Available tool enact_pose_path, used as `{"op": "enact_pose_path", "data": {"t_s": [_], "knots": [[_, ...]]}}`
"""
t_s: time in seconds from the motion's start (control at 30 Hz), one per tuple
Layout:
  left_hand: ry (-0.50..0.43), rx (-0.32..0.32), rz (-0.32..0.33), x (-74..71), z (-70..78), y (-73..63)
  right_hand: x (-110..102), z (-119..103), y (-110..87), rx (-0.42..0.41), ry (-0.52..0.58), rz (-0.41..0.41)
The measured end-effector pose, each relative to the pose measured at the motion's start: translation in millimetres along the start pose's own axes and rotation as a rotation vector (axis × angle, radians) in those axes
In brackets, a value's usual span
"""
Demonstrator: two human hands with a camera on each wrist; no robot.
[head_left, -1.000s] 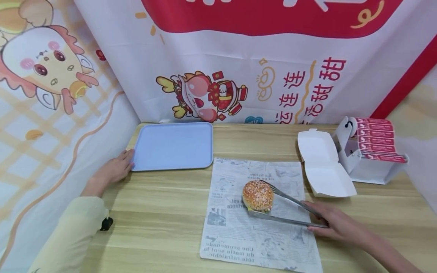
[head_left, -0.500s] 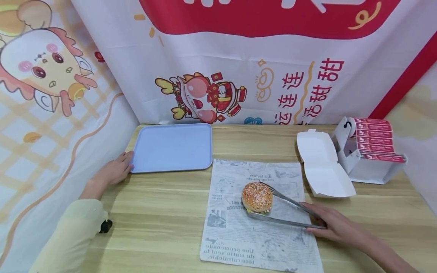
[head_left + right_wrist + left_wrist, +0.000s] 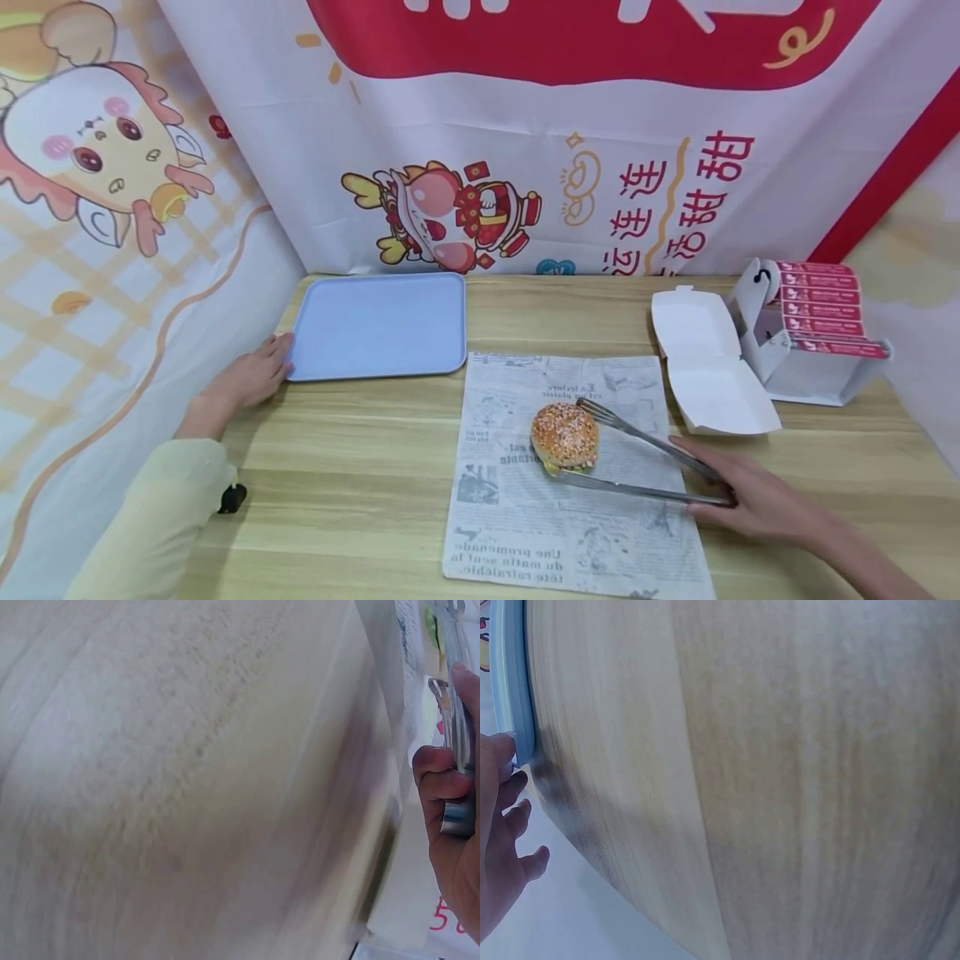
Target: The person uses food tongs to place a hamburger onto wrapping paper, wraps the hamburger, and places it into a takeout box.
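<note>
A burger (image 3: pixel 565 436) with a sesame-topped bun sits on a sheet of newsprint-patterned paper (image 3: pixel 495 533). My right hand (image 3: pixel 757 496) holds metal tongs (image 3: pixel 645 490) near their closed end. The tong arms are spread, one tip at the burger's far right side and the other at its near edge. In the right wrist view, curled fingers (image 3: pixel 442 776) wrap the tongs. At the left, my left hand (image 3: pixel 258 371) touches the near left corner of a blue tray (image 3: pixel 378 325). The left wrist view shows the thumb at the tray's corner, other fingers loosely spread.
An open white burger box (image 3: pixel 720 392) lies right of the paper. Beside it stands a white dispenser (image 3: pixel 806 375) with a roll of red labels (image 3: pixel 821 296). Printed cloth (image 3: pixel 465 108) hangs behind the wooden table (image 3: pixel 337 500).
My right hand has drawn the tongs slightly back to the right, and their tips have slid a little along the burger. The burger stays on the paper; my left hand keeps its place.
</note>
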State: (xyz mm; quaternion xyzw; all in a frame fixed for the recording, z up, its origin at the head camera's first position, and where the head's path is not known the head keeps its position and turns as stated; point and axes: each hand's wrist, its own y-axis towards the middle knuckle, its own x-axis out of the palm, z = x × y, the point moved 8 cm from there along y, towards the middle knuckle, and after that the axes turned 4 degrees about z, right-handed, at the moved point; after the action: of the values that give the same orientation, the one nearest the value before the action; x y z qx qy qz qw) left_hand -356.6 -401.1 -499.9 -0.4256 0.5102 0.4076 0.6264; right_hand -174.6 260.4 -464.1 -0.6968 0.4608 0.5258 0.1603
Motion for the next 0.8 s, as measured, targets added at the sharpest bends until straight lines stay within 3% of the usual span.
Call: {"op": "enact_pose_path", "data": {"t_s": [0.37,0.8], "knots": [[-0.057,-0.020,-0.004,-0.5,1.6,-1.6,-26.4,-4.6,1.4,0.021,0.091,0.020],[-0.069,-0.019,0.033,-7.4,5.1,-5.0,-36.1,-13.3,41.2,0.029,0.002,0.030]]}}
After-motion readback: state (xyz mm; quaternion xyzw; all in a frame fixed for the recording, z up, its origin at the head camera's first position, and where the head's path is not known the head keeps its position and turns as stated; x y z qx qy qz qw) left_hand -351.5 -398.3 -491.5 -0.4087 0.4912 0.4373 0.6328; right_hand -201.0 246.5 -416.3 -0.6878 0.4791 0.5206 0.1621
